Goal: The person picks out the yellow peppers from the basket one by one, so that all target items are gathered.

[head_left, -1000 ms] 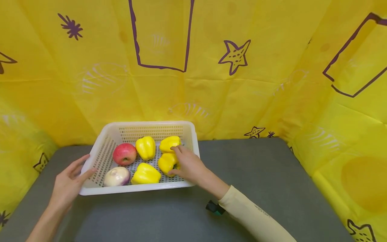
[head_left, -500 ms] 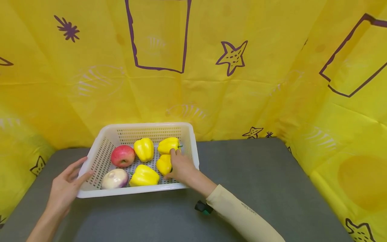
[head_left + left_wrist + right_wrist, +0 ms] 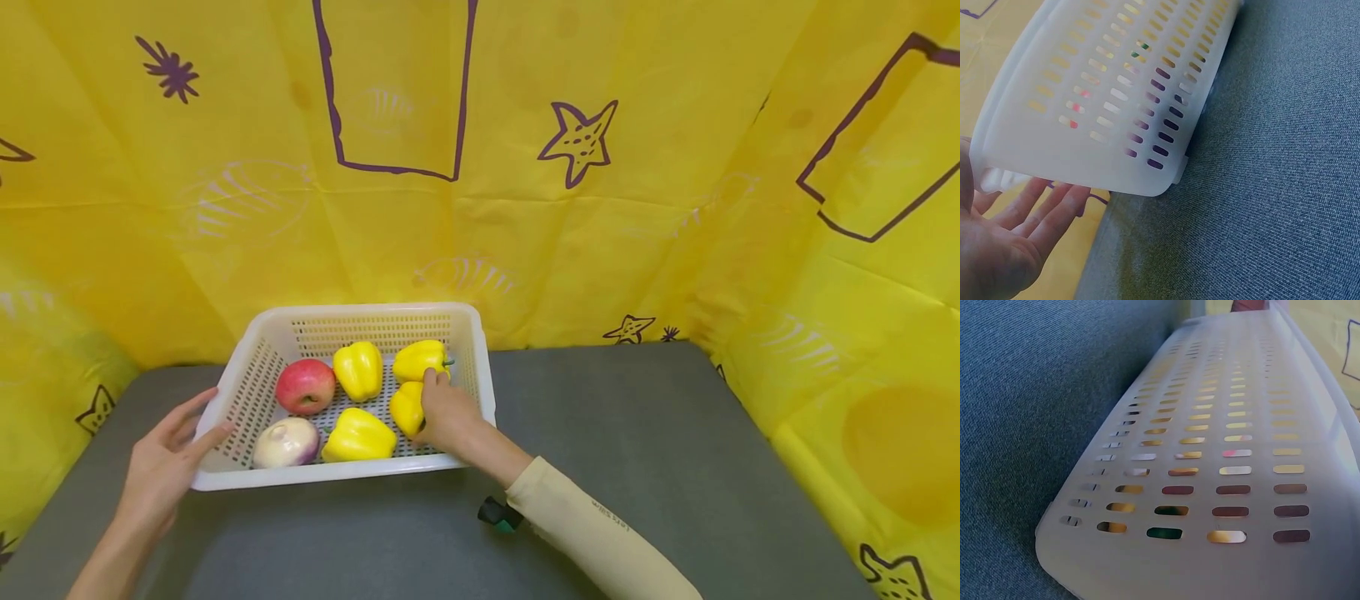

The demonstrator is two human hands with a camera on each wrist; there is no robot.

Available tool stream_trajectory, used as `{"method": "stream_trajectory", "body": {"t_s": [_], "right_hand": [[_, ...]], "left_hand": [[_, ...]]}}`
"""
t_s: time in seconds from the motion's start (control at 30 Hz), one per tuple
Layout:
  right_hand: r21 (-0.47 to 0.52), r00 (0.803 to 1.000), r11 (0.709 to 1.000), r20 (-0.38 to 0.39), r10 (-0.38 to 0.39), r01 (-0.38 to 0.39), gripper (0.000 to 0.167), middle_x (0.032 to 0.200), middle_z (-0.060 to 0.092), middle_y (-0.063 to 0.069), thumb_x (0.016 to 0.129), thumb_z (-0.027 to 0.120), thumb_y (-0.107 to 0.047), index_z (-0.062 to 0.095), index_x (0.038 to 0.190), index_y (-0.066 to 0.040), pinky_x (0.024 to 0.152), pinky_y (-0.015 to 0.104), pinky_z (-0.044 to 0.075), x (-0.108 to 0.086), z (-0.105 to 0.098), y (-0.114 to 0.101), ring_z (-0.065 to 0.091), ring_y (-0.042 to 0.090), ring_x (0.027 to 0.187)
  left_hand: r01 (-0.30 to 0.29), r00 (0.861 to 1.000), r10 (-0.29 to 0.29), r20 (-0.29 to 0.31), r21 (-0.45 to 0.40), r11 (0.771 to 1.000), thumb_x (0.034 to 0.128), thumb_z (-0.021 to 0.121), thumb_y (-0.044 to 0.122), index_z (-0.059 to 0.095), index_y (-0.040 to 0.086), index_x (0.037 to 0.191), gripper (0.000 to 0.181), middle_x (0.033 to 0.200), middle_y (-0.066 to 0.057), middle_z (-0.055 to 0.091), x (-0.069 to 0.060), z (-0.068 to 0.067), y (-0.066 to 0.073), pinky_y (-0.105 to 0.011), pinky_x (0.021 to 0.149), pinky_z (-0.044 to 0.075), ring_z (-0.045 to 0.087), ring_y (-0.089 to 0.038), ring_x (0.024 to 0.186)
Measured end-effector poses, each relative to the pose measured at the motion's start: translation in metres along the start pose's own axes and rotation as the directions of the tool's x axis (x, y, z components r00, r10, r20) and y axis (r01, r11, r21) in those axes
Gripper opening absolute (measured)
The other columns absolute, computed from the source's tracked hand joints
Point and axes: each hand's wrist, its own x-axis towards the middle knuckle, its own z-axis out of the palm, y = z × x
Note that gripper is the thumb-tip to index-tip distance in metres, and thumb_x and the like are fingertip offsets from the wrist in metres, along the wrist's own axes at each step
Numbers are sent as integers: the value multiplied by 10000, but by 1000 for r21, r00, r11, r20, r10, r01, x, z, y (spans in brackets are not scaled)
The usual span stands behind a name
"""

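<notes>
A white slotted plastic basket (image 3: pixel 480 333) stands on the grey table. My left hand (image 3: pixel 161 467) holds its left rim, thumb over the edge and fingers outside; in the left wrist view the fingers (image 3: pixel 1054 212) lie by the basket's end. My right hand (image 3: pixel 450 421) reaches in over the front right and grips a yellow bell pepper (image 3: pixel 406 408), partly covered by the hand. More yellow bell peppers lie around it: one behind (image 3: pixel 418 361), one at the back middle (image 3: pixel 357 372), one in front (image 3: pixel 360 435). The right wrist view shows mostly the basket's slotted wall (image 3: pixel 1210 487), hiding the fingers.
In the basket's left part lie a red apple (image 3: pixel 305 387) and a round white and purple vegetable (image 3: pixel 287 442), perhaps a turnip. A yellow patterned cloth (image 3: pixel 390 233) hangs behind and beside the grey table (image 3: pixel 615 433). A small black device (image 3: pixel 498 514) sits under the right sleeve.
My right hand has shifted slightly left and closed further round the front right pepper, uncovering the stem of the one behind. The left hand stays at the rim.
</notes>
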Motion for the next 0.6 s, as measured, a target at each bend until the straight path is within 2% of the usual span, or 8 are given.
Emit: {"method": "stream_trajectory", "body": {"t_s": [0.07,0.17,0.3,0.43,0.6], "right_hand": [[11,1000,1000,-18,-22,22,843,1143,499,170,719,877,-303,380,1324,10,617,300,495,0,0,1,559,225,705],[33,997,998,-42,-60,61,794,1122,492,157,715,874,-273,414,1304,-6,647,297,494,1,0,3,554,217,761],[75,992,990,-57,-112,116,801,1163,505,156,701,884,-283,450,1319,-17,739,303,494,1,1,7,555,220,871],[127,988,980,-61,-145,151,813,1169,506,153,690,891,-272,468,1336,-15,737,282,486,1,-1,9,552,202,848],[197,987,967,-47,-154,160,837,1179,508,134,690,894,-276,484,1375,-27,738,265,477,2,-4,9,538,183,835]], "left_hand": [[0,1000,0,-1,7,1000,912,703,342,398,272,1508,673,924,366,554,0,0,0,-247,602,534,617,67,765],[11,1000,-11,2,16,1000,913,699,353,391,270,1512,678,922,364,548,1,-1,-1,-258,605,538,617,58,762],[22,1000,-22,7,26,999,916,692,363,382,268,1516,682,928,361,539,1,0,-2,-268,609,540,617,51,764],[18,1000,-19,10,20,1000,918,688,366,376,260,1519,685,948,351,540,1,0,-2,-270,616,544,620,47,775],[29,1000,-30,6,20,999,917,686,376,374,259,1521,689,952,342,545,1,0,-1,-273,613,545,620,41,767]]}}
